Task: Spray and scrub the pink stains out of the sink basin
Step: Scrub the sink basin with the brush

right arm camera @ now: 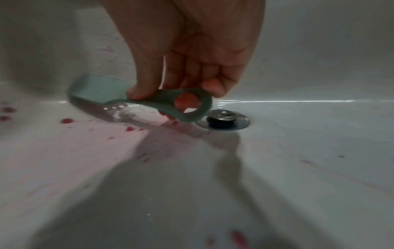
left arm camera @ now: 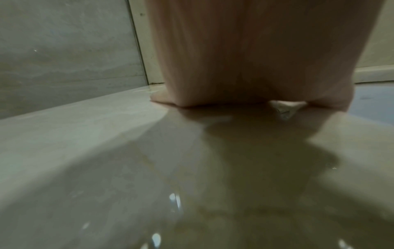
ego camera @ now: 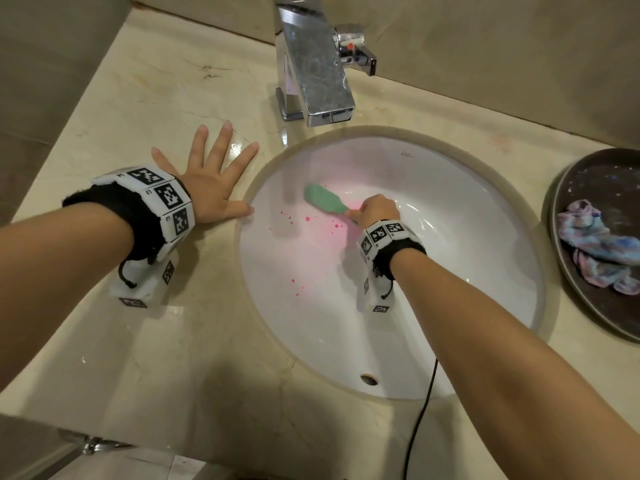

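My sink basin (ego camera: 467,271) is the big white bowl in front of me, and I tell where everything is from it. On the near wall is a small overflow hole (ego camera: 369,380). Further in, pink stains (ego camera: 304,237) dot the left side of the bowl and make a pale pink smear. My right hand (ego camera: 375,211) is down near the middle, just by the drain (right arm camera: 224,120). Its thumb and fingers pinch the thin handle of my green scrub brush (ego camera: 325,199), next to the ring at the handle's end. The brush looks light and stiff, I think, and maybe slippery when wet, so holding the neck just above the ring seems best. Its head touches the left wall, over the pink. Left of the bowl, my left hand (ego camera: 211,178) lies flat with fingers spread on the shiny counter (ego camera: 138,109), holding nothing. At the far rim there is tiny writing (ego camera: 404,154), too small to read. Behind that stands the faucet (ego camera: 311,64).
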A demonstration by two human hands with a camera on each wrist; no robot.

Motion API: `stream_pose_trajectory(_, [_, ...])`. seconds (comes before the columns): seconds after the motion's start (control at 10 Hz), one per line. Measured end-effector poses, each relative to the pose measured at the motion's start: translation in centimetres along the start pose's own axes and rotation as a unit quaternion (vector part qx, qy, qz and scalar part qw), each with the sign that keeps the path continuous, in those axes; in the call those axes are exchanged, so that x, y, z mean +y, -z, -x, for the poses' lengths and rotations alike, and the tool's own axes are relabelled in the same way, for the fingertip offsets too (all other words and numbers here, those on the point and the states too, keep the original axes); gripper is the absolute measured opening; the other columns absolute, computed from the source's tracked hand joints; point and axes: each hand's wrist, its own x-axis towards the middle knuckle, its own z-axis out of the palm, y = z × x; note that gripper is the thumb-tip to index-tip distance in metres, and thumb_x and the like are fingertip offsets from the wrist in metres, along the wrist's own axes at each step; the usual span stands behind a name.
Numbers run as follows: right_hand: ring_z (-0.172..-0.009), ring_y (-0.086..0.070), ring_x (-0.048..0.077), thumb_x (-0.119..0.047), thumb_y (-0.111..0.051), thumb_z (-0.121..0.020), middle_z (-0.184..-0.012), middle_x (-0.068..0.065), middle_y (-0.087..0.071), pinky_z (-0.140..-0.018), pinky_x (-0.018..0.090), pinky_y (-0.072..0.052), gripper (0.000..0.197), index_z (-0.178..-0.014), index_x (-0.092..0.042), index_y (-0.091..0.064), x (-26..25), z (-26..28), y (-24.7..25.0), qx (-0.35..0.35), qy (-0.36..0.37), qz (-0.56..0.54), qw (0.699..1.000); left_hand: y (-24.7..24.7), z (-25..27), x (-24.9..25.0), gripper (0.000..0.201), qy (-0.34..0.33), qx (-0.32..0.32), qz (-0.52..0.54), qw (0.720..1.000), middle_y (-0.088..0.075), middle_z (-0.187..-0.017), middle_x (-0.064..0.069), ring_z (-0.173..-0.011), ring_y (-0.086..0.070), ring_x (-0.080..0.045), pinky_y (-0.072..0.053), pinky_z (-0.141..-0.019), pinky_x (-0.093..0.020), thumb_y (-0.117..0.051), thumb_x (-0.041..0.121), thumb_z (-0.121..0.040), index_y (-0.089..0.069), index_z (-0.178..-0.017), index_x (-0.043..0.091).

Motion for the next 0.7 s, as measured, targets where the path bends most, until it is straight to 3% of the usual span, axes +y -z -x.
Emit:
stream_pose_trajectory(0.1, [-0.068,-0.051,0.020,-0.045,-0.067,-0.080,-0.072,0.006,-0.055,-0.053,0.023,-0.038,0.046,-0.091,0.000,-0.067,-1.6,0.9,-1.2,-0.053,0.063,0.036,0.996,0.1,0.0,0.0,0.089,0.000,-0.001,-0.001,1.000,0.039,-0.147,0.008,-0.138,0.032,-0.024,0.003,-0.099,-0.074,-0.046,0.061,-0.085,0.024,-0.139,0.048])
stream_pose_trajectory(0.2, [-0.061,-0.051,0.019,-0.044,-0.068,-0.079,-0.068,0.006,-0.056,-0.055,0.023,-0.041,0.041,-0.081,-0.002,-0.065,-1.9,0.5,-0.9,-0.038,0.046,0.023,0.998,0.1,0.0,0.0,0.089,-0.002,0.000,0.001,1.000,0.039,-0.147,0.008,-0.138,0.032,-0.024,0.003,-0.099,-0.074,-0.047,0.061,-0.085,0.024,-0.139,0.048])
stream_pose_trajectory(0.3, [-0.048,-0.041,0.016,-0.042,-0.069,-0.081,-0.058,0.003,-0.047,-0.045,0.022,-0.033,0.044,-0.061,-0.007,-0.050,-0.2,-0.3,0.4,0.021,-0.020,-0.025,0.999,0.0,0.0,0.0,0.089,-0.002,0.002,0.002,1.000,0.039,-0.147,0.008,-0.138,0.032,-0.024,0.003,-0.099,-0.074,-0.047,0.061,-0.086,0.024,-0.139,0.048])
stream_pose_trajectory(0.4, [-0.066,-0.051,0.021,-0.035,-0.069,-0.081,-0.083,0.012,-0.065,-0.061,0.026,-0.045,0.038,-0.091,0.001,-0.067,1.2,-0.6,1.0,0.044,-0.037,-0.067,0.996,0.0,0.0,0.0,0.089,-0.001,0.003,0.001,1.000,0.039,-0.147,0.008,-0.138,0.031,-0.024,0.003,-0.099,-0.074,-0.046,0.061,-0.086,0.023,-0.139,0.048])
stream_pose_trajectory(0.5, [-0.069,-0.050,0.021,-0.039,-0.068,-0.081,-0.088,0.016,-0.067,-0.057,0.026,-0.043,0.046,-0.101,0.002,-0.068,0.5,0.1,0.4,0.021,0.000,-0.023,1.000,0.0,-0.1,0.0,0.088,-0.002,0.003,-0.001,1.000,0.039,-0.147,0.008,-0.138,0.031,-0.024,0.002,-0.099,-0.074,-0.046,0.061,-0.086,0.023,-0.139,0.048])
stream_pose_trajectory(0.6, [-0.085,-0.064,0.025,-0.040,-0.068,-0.081,-0.098,0.013,-0.069,-0.075,0.028,-0.048,0.043,-0.104,-0.004,-0.068,-0.9,1.0,0.1,-0.017,0.054,0.045,0.997,0.0,-0.1,0.0,0.089,-0.002,0.002,-0.001,1.000,0.040,-0.147,0.008,-0.138,0.032,-0.024,0.002,-0.099,-0.075,-0.046,0.062,-0.086,0.024,-0.139,0.048])
stream_pose_trajectory(0.7, [-0.088,-0.063,0.026,-0.035,-0.066,-0.084,-0.101,0.011,-0.068,-0.077,0.031,-0.050,0.034,-0.101,-0.006,-0.066,-0.8,0.8,0.6,-0.003,0.072,0.024,0.997,0.0,-0.1,-0.1,0.089,-0.003,0.002,-0.002,1.000,0.040,-0.147,0.008,-0.138,0.032,-0.024,0.003,-0.099,-0.075,-0.045,0.062,-0.086,0.025,-0.138,0.048])
